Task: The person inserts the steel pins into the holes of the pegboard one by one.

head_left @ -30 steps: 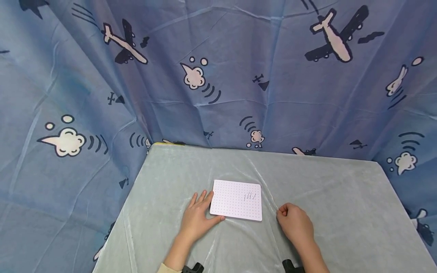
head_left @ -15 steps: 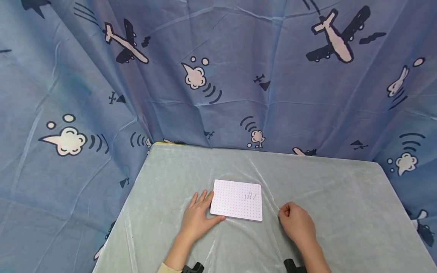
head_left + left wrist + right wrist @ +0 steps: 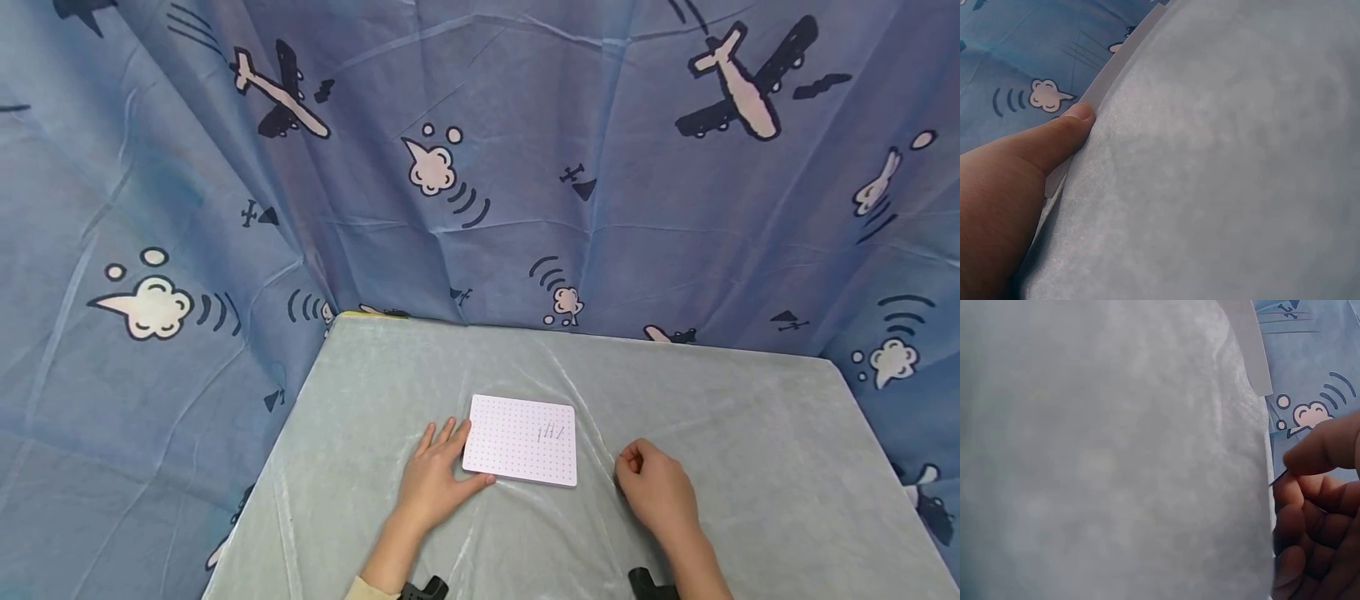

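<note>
A white rectangular board (image 3: 510, 437) with a grid of small dots lies on the table. Several short, thin dark pins (image 3: 550, 432) show at its right part. My left hand (image 3: 427, 492) rests at the board's near left corner, index fingertip at the left edge and thumb along the front edge. In the left wrist view the thumb (image 3: 1054, 140) touches the board's side. Right of the board, apart from it, my right hand (image 3: 660, 492) has its fingers curled. Between thumb and index finger it pinches a thin dark pin (image 3: 1279, 477), whose tip sticks out in the right wrist view.
A pale grey-green cloth (image 3: 750, 433) covers the table. Behind and beside it hangs a blue curtain (image 3: 510, 208) printed with planes and clouds. Black wrist-camera mounts (image 3: 426, 589) show at the bottom edge near both wrists.
My right hand has drifted slightly right, away from the board, still pinching. The left hand and the board stay in place.
</note>
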The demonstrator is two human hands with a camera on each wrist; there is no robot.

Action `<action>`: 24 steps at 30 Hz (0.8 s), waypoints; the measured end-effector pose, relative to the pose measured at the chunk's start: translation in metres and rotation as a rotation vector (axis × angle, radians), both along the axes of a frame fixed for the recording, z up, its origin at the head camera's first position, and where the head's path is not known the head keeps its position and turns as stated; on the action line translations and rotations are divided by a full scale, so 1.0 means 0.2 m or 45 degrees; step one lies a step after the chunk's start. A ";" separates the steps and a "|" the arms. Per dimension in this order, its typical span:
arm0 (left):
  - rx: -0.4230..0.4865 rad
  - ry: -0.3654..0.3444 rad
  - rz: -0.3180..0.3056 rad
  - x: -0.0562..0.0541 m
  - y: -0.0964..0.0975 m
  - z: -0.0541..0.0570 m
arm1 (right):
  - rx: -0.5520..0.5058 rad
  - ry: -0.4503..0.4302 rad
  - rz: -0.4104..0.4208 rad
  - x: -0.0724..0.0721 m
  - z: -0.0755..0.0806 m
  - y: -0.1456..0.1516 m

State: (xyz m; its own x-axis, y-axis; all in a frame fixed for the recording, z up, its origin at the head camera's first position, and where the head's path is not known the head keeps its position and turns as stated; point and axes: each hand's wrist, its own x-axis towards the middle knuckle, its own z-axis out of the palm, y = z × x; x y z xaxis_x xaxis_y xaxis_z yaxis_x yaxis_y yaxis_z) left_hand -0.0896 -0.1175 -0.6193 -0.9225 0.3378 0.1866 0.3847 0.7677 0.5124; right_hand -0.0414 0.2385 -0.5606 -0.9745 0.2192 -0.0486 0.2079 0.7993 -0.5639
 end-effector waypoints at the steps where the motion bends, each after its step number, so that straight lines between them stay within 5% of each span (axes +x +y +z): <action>1: 0.001 0.001 -0.001 0.00 0.00 0.00 | -0.006 0.010 -0.001 0.00 0.00 0.00; 10: -0.009 -0.010 -0.002 0.00 0.00 0.01 | -0.077 0.057 -0.063 -0.03 0.05 -0.04; 24: -0.013 -0.033 -0.002 0.00 0.00 0.02 | -0.201 0.329 0.057 -0.11 0.09 -0.21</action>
